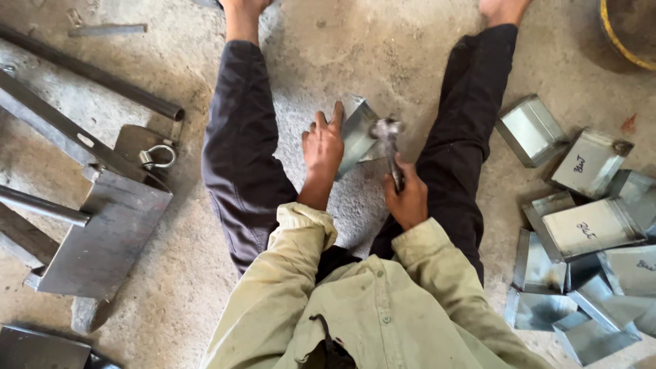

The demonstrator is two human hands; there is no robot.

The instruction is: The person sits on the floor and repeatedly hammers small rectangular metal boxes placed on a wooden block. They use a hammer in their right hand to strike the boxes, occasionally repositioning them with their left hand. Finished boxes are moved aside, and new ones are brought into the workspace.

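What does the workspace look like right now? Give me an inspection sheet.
Surface: bare concrete floor; the person sits on it, legs spread.
Job's things: bent sheet-metal piece on the floor between the legs; hammer with its head at the piece.
Clutter: pile of folded sheet-metal boxes at the person's right, some with handwritten marks.
Hands: left hand flat against the piece; right hand gripping the hammer handle.
Cables: nothing seen.
Surroundings: steel plate, metal pipe and eye bolt at the person's left; yellow-rimmed tub top right.
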